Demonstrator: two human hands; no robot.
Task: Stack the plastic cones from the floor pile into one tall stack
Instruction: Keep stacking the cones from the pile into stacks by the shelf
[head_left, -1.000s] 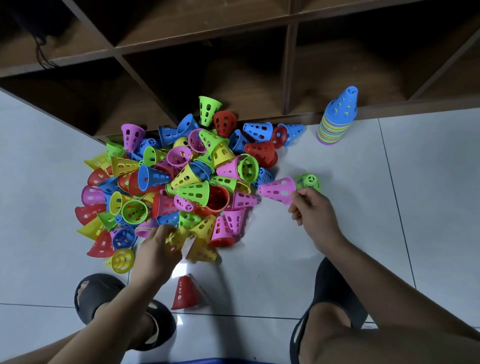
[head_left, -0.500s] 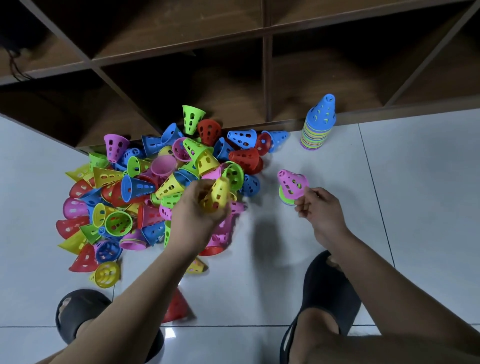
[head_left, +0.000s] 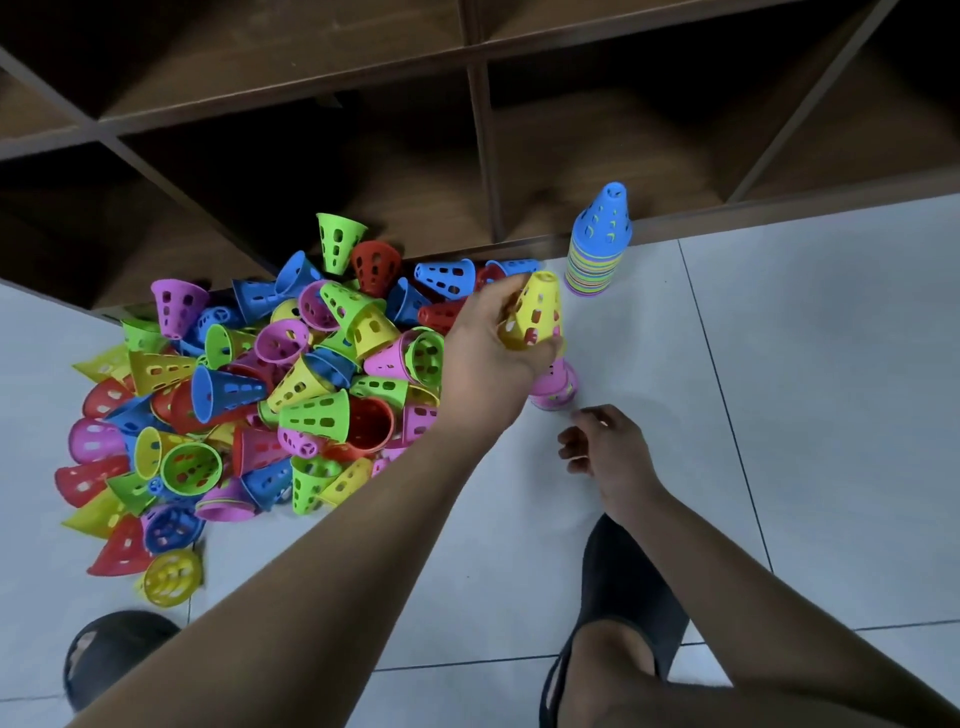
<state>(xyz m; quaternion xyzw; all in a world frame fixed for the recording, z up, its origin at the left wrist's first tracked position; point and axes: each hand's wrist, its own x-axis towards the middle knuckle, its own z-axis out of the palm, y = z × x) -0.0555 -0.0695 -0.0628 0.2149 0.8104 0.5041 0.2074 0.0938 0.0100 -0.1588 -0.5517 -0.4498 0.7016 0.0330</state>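
Hiding part of a pink cone (head_left: 558, 388) on the floor (head_left: 779, 415), the left hand (head_left: 485, 358) holds a yellow cone (head_left: 537, 312) just above it. Its fingers (head_left: 493, 306) are curled round the yellow cone, which points up. The fingers look blurry. Only the wide bottom of the pink cone shows, and I cannot tell if another cone sits under it. The right hand (head_left: 605, 454) is near the pink cone and not touching it. Its fingers are loosely bent and hold nothing.

The tall stack (head_left: 597, 254) stands by the shelf (head_left: 467, 57). It has a blue cone on top and thin rims of many colours below. The pile (head_left: 270, 384) lies to the left on the floor, with many cones buried under others.

The cones are shiny plastic with little holes in their sides. The floor is smooth pale tile. The shelf is brown wood, and it is too dark inside to see much. Two black slippers (head_left: 623, 597) show at the bottom, one cut off by the arm.
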